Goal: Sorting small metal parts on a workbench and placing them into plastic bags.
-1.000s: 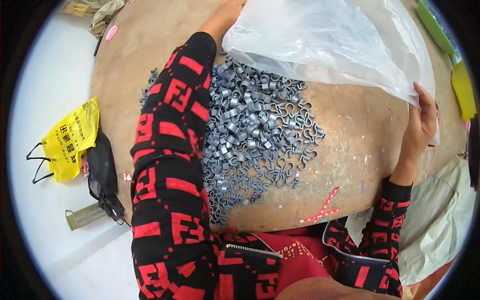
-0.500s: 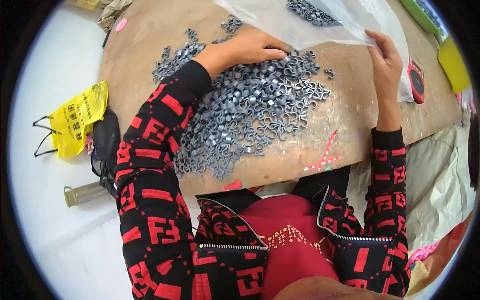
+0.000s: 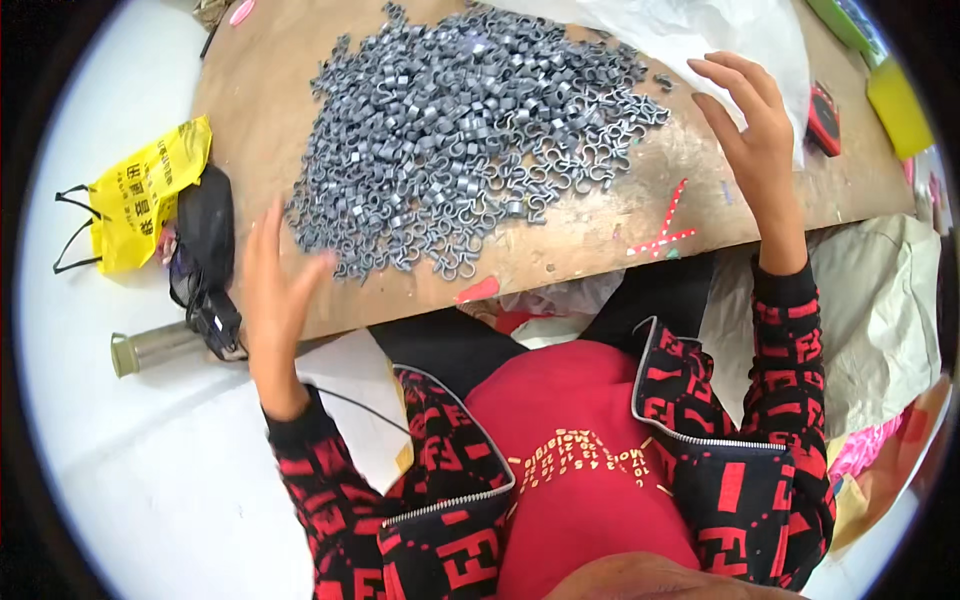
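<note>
A wide pile of small grey plastic clips (image 3: 450, 140) spreads over the brown tabletop (image 3: 590, 225). My left hand (image 3: 278, 290) is raised at the pile's near left edge, fingers apart, holding nothing. To the right of the pile my right hand (image 3: 748, 130) hovers with spread, slightly bent fingers, also holding nothing. Beside and behind it lies a translucent white plastic bag (image 3: 740, 40) on the far side of the table. What is inside the bag cannot be made out.
A red and black round device (image 3: 824, 120) lies at the right, near a yellow container (image 3: 900, 108). Crossed red dotted strips (image 3: 668, 232) lie near the front edge. Left of the table are a yellow bag (image 3: 150, 195), a black bag (image 3: 208, 235) and a clear bottle (image 3: 160, 350).
My left hand has drawn back from the far side of the pile to its near left edge. My right hand has let go of the plastic bag, and its fingers have spread.
</note>
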Available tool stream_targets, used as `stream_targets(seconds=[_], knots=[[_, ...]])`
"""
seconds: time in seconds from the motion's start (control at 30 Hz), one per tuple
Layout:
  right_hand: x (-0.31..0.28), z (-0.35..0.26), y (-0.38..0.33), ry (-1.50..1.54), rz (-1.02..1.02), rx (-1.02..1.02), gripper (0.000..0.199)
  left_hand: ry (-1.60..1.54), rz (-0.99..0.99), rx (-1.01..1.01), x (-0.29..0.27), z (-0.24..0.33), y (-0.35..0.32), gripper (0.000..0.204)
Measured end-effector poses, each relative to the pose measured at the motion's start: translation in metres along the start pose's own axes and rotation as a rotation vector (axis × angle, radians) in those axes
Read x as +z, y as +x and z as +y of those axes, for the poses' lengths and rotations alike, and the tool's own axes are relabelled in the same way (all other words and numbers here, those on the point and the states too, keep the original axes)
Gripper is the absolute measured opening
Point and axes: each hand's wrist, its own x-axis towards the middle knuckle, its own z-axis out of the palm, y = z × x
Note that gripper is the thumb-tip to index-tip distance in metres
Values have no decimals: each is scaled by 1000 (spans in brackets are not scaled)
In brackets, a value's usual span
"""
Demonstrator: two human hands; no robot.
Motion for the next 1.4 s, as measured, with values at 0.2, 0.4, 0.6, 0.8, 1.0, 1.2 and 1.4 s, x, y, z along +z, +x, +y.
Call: stream_targets(seconds=[0.2, 0.4, 0.6, 0.8, 1.0, 1.2, 1.4], knots=[[34, 38, 26, -372, -51, -127, 38, -114, 132, -54, 38, 45, -71, 79], [39, 70, 55, -268, -387, 217, 24, -282, 348, 14, 66, 57, -70, 56], [28, 97, 104, 198, -339, 473, 30, -392, 238, 234, 77, 96, -40, 51], [25, 42, 151, 129, -256, 206, 28, -375, 112, 666, 59, 186, 36, 60], [-3, 44, 162, -3, -120, 139, 27, -223, 109, 713, 110, 247, 138, 55], [-22, 53, 169, 19, -90, 155, 25, -179, -4, 768, 175, 258, 199, 43], [-8, 32, 84, -209, 44, -307, 21, -243, 253, 886, 193, 262, 235, 8]])
